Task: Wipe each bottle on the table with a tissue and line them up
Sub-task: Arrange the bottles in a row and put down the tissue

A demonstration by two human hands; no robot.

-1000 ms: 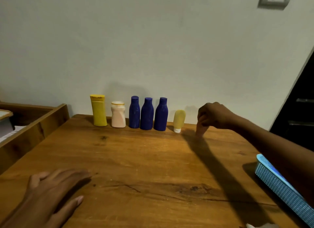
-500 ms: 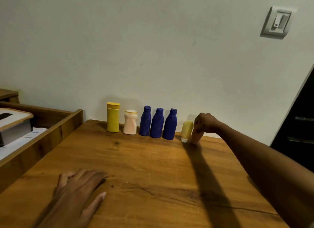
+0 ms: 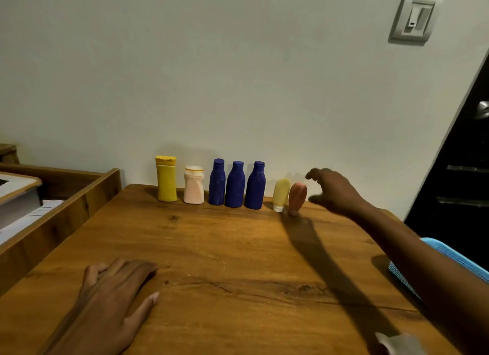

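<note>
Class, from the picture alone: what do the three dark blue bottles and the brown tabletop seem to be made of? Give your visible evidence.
Three dark blue bottles: probably plastic with a matt finish; uniform opaque colour, moulded caps, no glare.
Brown tabletop: wood, smooth and slightly glossy; visible grain, knots and a soft sheen.

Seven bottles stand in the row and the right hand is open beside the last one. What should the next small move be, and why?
Probably draw the right hand back toward the blue basket: the pink tube stands alone, released, beside the pale yellow tube, so the row looks complete.
</note>
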